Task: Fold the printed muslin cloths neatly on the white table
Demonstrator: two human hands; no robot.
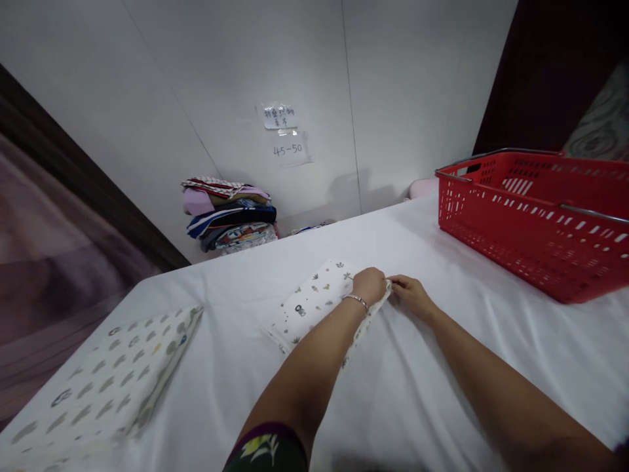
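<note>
A white cloth with small printed motifs (314,299) lies folded on the white-covered table, in front of me. My left hand (369,286), with a bracelet at the wrist, is closed on the cloth near its right end. Beside it, my right hand (411,295) pinches the cloth's right corner between thumb and fingers. My left forearm hides part of the cloth's near side. A second folded cloth with grey leaf-like prints (108,380) rests at the table's left, apart from both hands.
A red plastic basket (511,229) with metal handles stands on the table at the right. Beyond the far edge is a stack of folded fabrics (230,213) against the wall. Paper signs (289,149) are taped above. A pinkish sheer curtain (59,262) hangs at the left.
</note>
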